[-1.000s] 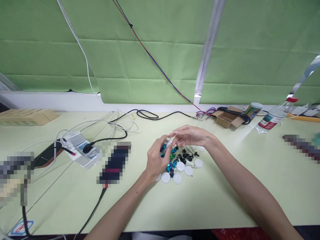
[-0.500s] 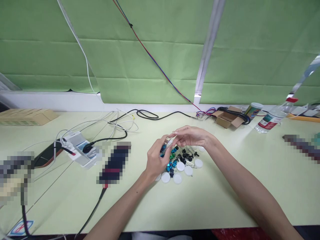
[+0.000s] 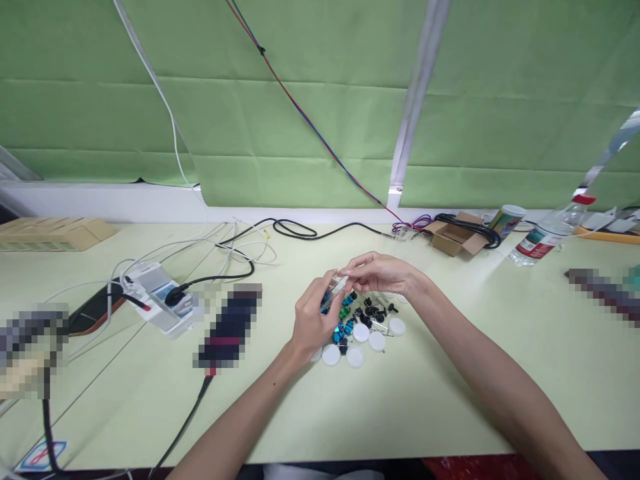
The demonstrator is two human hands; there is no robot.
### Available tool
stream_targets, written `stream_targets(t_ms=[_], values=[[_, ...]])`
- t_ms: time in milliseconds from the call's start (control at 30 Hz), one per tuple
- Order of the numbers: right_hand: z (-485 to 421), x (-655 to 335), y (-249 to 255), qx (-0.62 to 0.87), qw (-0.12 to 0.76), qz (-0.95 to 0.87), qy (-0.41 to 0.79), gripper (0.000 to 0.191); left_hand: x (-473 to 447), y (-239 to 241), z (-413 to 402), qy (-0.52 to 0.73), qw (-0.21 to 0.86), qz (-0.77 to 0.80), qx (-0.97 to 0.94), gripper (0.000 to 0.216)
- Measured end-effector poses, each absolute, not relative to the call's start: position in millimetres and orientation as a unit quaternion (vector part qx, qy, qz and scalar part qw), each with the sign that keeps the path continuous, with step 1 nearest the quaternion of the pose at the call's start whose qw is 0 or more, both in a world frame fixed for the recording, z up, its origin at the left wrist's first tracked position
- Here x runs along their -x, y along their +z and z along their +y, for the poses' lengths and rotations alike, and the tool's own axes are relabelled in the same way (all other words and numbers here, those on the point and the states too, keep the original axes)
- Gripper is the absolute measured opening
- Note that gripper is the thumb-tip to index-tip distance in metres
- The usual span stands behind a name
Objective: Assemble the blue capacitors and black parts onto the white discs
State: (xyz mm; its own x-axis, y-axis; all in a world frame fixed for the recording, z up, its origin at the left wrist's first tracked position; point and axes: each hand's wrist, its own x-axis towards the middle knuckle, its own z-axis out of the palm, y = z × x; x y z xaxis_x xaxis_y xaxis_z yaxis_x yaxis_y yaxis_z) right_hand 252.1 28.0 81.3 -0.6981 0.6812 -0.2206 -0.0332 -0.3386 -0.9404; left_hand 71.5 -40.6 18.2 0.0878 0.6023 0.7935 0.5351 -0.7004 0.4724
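Observation:
Above the middle of the table, my left hand (image 3: 313, 317) is closed around a clear, glassy-looking piece (image 3: 338, 287) whose exact kind I cannot make out. The fingers of my right hand (image 3: 381, 273) are pinched together at its upper end, against my left fingertips; what they grip is hidden. Beneath both hands lies a pile of small parts: shiny blue pieces (image 3: 341, 331), a green piece (image 3: 345, 311) and black pieces with stems (image 3: 369, 312). Several round white caps (image 3: 361, 333) are spread along the near side of the pile, one partly behind my left wrist.
A white power strip (image 3: 163, 300) with cables stands left, near a blurred dark device (image 3: 231, 327) on a cord. Toward the back right are an open cardboard box (image 3: 453, 237), a can (image 3: 507, 221) and a plastic bottle (image 3: 543, 239). A black cable (image 3: 295, 233) runs along the back.
My right hand has shifted very slightly, its fingers a little more bent at the clear piece. My left hand and the pile look the same.

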Motion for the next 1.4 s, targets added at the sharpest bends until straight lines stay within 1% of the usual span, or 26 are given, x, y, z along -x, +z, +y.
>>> stream_targets(t_ms=[167,400,633,933,1133,1400], values=[[28.1,-252.3,79.5,0.304,0.242,-0.544,0.743,0.023,-72.0,18.0,-40.4,0.550,0.034,0.396,-0.734,0.034],[24.1,-261.3,89.0,0.285,0.215,-0.580,0.732,0.033,-71.9,19.2,-39.8,0.553,0.031,0.389,-0.736,0.035],[28.4,-262.1,82.6,0.275,0.223,-0.591,0.724,0.029,-72.6,18.1,-40.8,0.551,0.038,0.380,-0.742,0.036],[26.6,-260.4,85.7,0.312,0.225,-0.610,0.692,0.030,-71.7,16.0,-40.5,0.544,0.035,0.382,-0.746,0.034],[28.6,-260.1,81.6,0.302,0.229,-0.616,0.690,0.027,-71.3,13.5,-40.4,0.535,0.047,0.390,-0.748,0.034],[25.6,-257.1,83.7,0.329,0.241,-0.618,0.672,0.025,-71.3,14.4,-40.7,0.532,0.041,0.392,-0.750,0.034]])
